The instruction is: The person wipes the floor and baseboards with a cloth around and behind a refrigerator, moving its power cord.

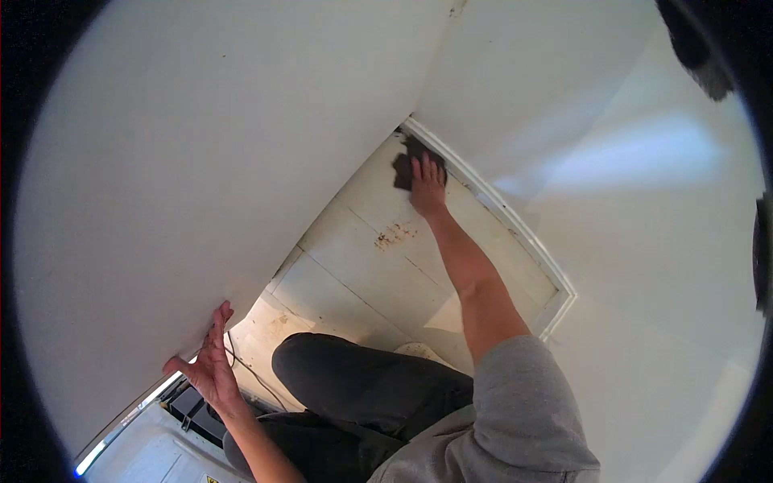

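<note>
Stretched out to the far corner, my right hand (428,183) presses on a dark brown cloth (403,171) that lies on the pale tiled floor (338,249), beside the white skirting strip. Its fingers lie over the cloth. My left hand (208,369) is at the lower left, fingers spread, against the lower edge of a large white panel (177,177). It holds nothing. A patch of brown crumbs (394,235) lies on the floor between the cloth and my knee.
The white skirting (503,208) runs along the right wall (644,266). A thin cable (262,381) lies near my left hand. Below it are a black case (196,414) and a white object with a yellow label (211,480). Dark objects show at the right edge.
</note>
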`<state>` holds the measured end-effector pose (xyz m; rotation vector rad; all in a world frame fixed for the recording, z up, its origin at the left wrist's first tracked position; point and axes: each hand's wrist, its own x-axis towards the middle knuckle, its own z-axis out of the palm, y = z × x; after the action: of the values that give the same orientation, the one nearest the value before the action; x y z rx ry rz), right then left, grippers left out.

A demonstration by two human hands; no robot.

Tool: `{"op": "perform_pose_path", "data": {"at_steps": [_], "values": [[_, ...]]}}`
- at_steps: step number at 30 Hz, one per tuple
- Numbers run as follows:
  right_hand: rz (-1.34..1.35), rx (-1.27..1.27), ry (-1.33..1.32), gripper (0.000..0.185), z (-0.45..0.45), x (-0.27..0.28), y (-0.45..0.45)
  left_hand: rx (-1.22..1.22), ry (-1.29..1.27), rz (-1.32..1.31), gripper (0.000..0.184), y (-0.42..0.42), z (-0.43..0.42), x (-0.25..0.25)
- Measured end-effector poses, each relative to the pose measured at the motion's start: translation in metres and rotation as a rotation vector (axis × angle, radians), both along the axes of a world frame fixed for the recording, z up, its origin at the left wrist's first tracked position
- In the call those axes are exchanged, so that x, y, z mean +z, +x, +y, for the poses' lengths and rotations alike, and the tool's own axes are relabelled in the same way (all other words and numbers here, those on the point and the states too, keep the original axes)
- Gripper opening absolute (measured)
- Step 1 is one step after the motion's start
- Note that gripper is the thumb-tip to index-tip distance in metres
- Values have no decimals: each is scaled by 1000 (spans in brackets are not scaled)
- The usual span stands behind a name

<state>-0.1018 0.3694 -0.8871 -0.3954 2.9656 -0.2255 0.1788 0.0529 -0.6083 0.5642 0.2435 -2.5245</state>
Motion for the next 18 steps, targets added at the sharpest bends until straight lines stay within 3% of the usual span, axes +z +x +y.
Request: {"op": "perform_pose_path", "data": {"at_steps": [2,3,4,5,6,7,9,11,13,15,17,18], "values": [[56,-55,47,51,49,-17,38,-5,-52,-12,116,2,-3,-3],[-126,-274,-317,48,67,20,57,4,-45,-7,116,2,-3,-4],[-182,-497,-516,44,94,20,73,6,-26,-4,115,3,-4,-3],[259,-204,4,42,134,-21,112,8,-9,-3,114,4,-4,-3],[104,-670,-360,46,159,-29,131,14,-5,-7,114,4,-3,-1],[46,-569,-115,50,195,-31,155,22,28,-6,114,2,-1,1],[-41,-719,217,52,224,-19,207,32,66,-2,114,1,0,-1],[-306,-1102,372,59,213,-6,220,35,-4,4,115,2,-1,-3],[-249,-1272,390,59,191,-30,232,10,-29,29,119,2,-2,-5],[-206,-1195,620,60,143,-60,244,-1,-58,50,124,2,0,-4],[-250,-1249,515,60,66,-58,244,13,-64,-12,116,1,0,-1],[-312,-1156,632,57,20,-48,242,14,-100,-20,118,1,-1,-3]]}}
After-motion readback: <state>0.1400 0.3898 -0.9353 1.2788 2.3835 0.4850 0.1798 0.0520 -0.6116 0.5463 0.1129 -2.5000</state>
